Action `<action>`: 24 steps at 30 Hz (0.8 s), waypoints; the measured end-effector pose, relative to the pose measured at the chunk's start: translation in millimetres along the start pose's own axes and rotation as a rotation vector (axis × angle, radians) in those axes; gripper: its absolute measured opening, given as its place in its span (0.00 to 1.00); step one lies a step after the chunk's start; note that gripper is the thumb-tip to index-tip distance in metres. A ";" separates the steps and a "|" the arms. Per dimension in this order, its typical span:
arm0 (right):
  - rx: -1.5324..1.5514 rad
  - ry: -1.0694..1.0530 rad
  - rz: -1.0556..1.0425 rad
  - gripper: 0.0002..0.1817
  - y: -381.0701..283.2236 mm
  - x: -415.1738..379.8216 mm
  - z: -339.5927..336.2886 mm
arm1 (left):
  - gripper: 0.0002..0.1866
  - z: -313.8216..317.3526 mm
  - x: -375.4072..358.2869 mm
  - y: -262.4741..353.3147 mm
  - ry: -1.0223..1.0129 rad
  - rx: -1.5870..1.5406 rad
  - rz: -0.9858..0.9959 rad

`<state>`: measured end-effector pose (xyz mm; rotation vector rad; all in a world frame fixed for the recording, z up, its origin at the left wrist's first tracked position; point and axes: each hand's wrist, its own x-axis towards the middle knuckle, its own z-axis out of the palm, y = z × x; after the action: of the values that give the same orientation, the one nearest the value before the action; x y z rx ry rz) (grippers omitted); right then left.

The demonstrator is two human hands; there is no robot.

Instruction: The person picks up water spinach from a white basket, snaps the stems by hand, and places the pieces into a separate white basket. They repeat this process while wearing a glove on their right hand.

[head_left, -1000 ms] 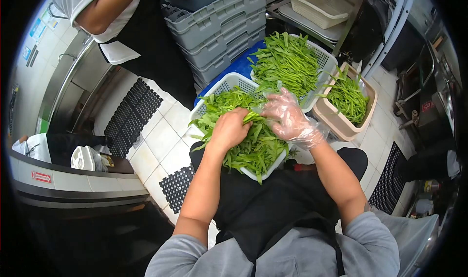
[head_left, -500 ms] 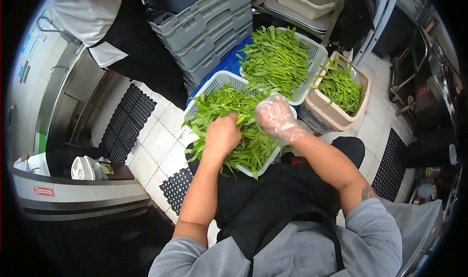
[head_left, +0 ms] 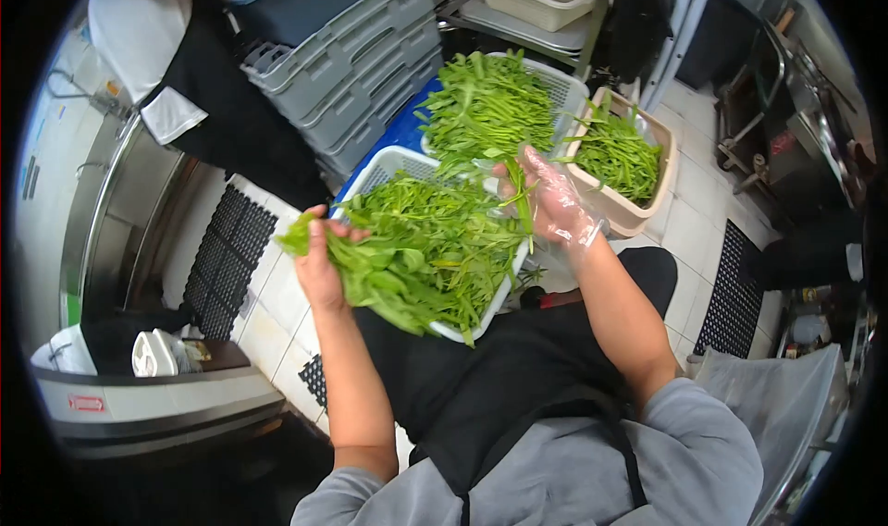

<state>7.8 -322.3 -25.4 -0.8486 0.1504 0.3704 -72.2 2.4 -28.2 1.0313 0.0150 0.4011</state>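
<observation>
Water spinach heaps over the near white basket, which sits at my lap. At the basket's left edge, my bare left hand is closed around a leafy bunch, its leaves spilling over the near side. My right hand, in a clear plastic glove, is raised at the basket's right edge, with a few green stems pinched between thumb and fingers. Behind it, a second white basket carries water spinach with stems lined up. To the right, a beige bin contains more stems.
Stacked grey crates stand behind the baskets on the left. A co-worker in a black apron stands beside them. A metal rack with a cream tub is at the back. Black mats lie on the tiled floor.
My left hand has moved left out of the heap, lifting a bunch of leaves. My right hand has turned and opened from a fist to a pinch on stems. The view has shifted slightly.
</observation>
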 end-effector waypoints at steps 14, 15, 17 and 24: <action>-1.817 0.818 -0.311 0.31 -158.2 41.8 -216.0 | 0.14 -28.8 -18.3 -0.3 0.059 -0.102 -0.171; -2.000 0.749 -0.248 0.30 -157.2 50.6 -215.2 | 0.10 -40.1 -14.3 -3.5 -0.006 -0.163 -0.180; -1.930 0.773 -0.508 0.28 -135.4 47.3 -185.6 | 0.09 -41.2 -15.2 -1.2 0.027 -0.103 -0.125; -1.545 -0.155 -0.736 0.16 24.8 32.9 -47.0 | 0.08 -32.8 -16.6 -0.8 0.076 0.009 -0.096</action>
<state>29.7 -334.4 -82.6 -2.2757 -0.6882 -0.2452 -93.9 23.8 -48.9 1.0191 0.1344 0.3529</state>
